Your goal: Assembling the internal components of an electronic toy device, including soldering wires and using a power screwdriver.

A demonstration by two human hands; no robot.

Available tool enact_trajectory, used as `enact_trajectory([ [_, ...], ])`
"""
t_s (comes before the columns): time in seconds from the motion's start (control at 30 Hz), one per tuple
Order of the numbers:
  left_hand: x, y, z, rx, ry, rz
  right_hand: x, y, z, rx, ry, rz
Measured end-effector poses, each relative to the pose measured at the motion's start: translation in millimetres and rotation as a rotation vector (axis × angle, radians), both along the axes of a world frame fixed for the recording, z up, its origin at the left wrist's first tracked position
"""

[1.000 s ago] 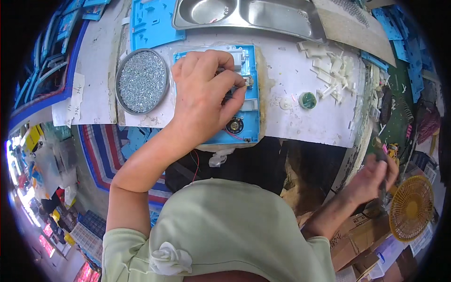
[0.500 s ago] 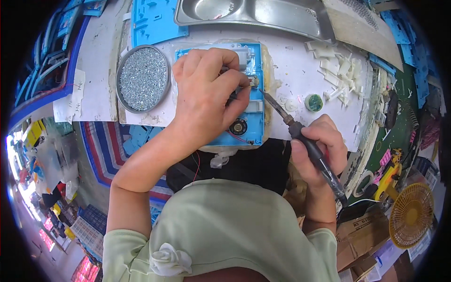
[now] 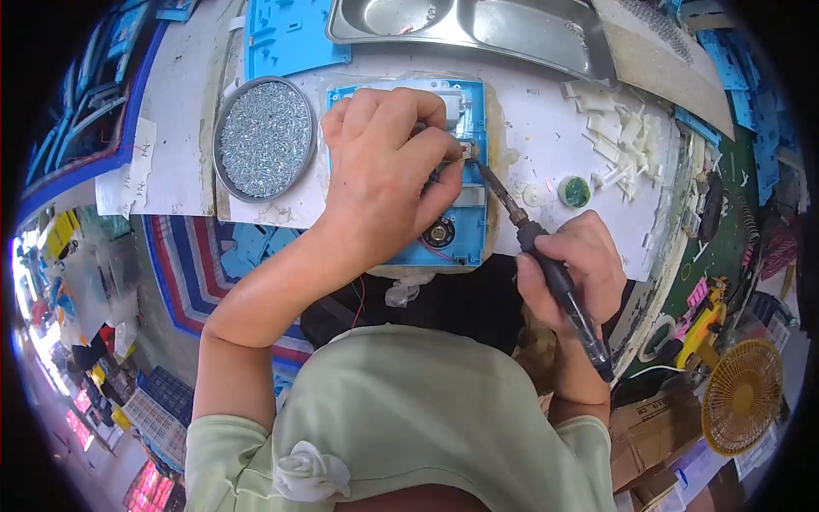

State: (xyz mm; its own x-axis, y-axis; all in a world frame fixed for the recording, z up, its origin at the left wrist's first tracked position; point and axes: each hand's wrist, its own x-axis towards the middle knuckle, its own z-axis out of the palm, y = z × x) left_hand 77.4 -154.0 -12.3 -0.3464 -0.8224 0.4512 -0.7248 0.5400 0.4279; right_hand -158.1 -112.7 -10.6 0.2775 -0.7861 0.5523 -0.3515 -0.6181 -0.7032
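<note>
A blue plastic casing (image 3: 474, 96) lies on the table, with a round black speaker (image 3: 438, 231) near its lower edge. Over its middle sits my left hand (image 3: 384, 162), thumb and index finger pinched beside a small metal part (image 3: 467, 148) at the casing's right side. What that pinch holds is too small to make out. My right hand (image 3: 584, 269) grips a soldering iron (image 3: 556, 271) by its black handle. The iron slants up and left, its tip close to my left fingertips; whether it touches the part I cannot tell.
Left of the casing is a round dish of small screws (image 3: 264, 141). A small tin with green contents (image 3: 573, 191) and a heap of white plastic pieces (image 3: 630, 145) lie to the right. Along the back stands a metal tray (image 3: 536, 43) beside a blue panel (image 3: 290, 38).
The soldering iron's tip has come nearer the metal part and my left fingertips, with my right hand moving slightly left. My left hand keeps its pinch over the casing.
</note>
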Motion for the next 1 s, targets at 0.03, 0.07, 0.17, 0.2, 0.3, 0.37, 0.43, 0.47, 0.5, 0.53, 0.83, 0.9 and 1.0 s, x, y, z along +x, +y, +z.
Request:
enact_trajectory([
  [0.03,0,0,0,-0.004,0.0,0.002,1,0,0,-0.027,0.015,0.006],
  [0.07,0,0,-1,-0.005,0.0,0.004,0,0,0,-0.034,0.028,0.006],
  [0.17,-1,0,-2,-0.008,-0.001,0.011,-2,2,1,-0.04,0.048,0.004],
  [0.2,-1,0,-2,-0.012,-0.001,0.012,-2,3,3,-0.033,0.041,0.002],
  [0.3,-1,1,-1,-0.017,-0.009,0.017,-4,4,5,-0.015,0.026,-0.016],
  [0.37,-1,1,-1,-0.021,-0.01,0.017,-5,4,5,-0.009,0.018,-0.028],
  [0.43,-1,1,-2,-0.028,-0.011,0.017,-6,4,5,-0.007,0.008,-0.033],
  [0.47,-1,1,-2,-0.026,-0.011,0.017,-7,4,5,-0.009,0.011,-0.034],
  [0.5,-1,1,-1,-0.023,-0.012,0.018,-8,4,5,-0.012,0.014,-0.034],
  [0.53,-1,1,-1,-0.021,-0.012,0.017,-9,3,5,-0.014,0.017,-0.035],
  [0.83,1,2,1,-0.011,-0.018,0.009,-13,1,7,-0.02,0.005,-0.047],
  [0.9,2,1,1,-0.016,-0.013,0.001,-14,1,7,-0.017,0.003,-0.037],
  [1.0,1,1,1,-0.012,0.009,0.007,-13,-2,5,-0.023,-0.01,-0.026],
])
